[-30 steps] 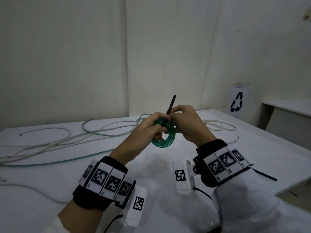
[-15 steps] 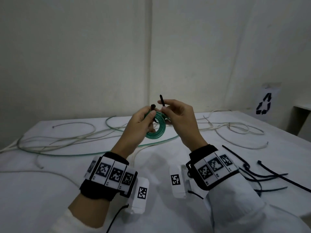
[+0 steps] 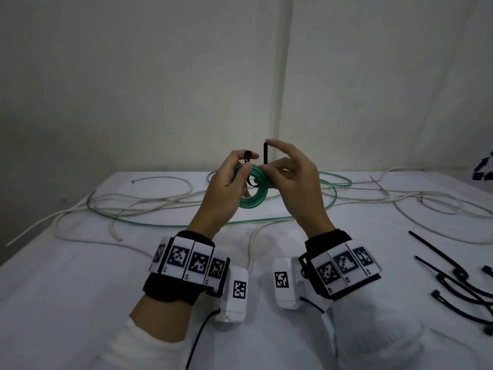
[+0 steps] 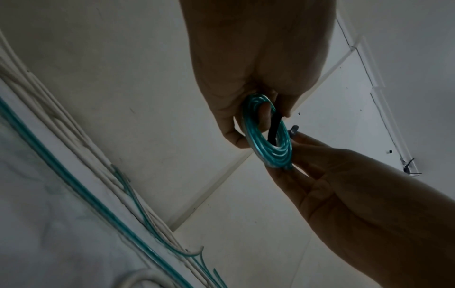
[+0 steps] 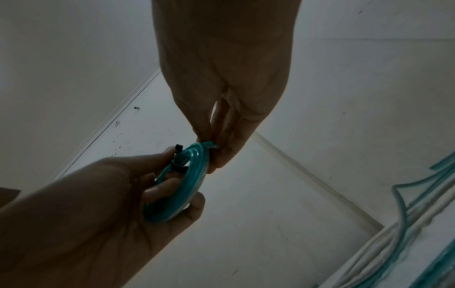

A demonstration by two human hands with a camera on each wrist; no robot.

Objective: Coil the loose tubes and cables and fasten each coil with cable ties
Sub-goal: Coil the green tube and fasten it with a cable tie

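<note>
Fingers (image 3: 240, 173) of both hands pinch the green coil (image 3: 249, 194), apparently tie-looped, above a white table (image 3: 80, 289) before bare walls.

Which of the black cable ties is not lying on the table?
The cable tie looped through the green coil, held up between both hands; the other ties lie on the table at right.

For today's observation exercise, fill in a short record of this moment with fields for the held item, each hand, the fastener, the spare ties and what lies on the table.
held item: green tube coil, lifted above the table
left hand: grips the coil's left side
right hand: pinches the coil's right side
fastener: black cable tie passes through the coil, both ends free, not yet closed
spare ties: on the table, right
loose tubes: white and green, uncoiled behind the hands
</note>
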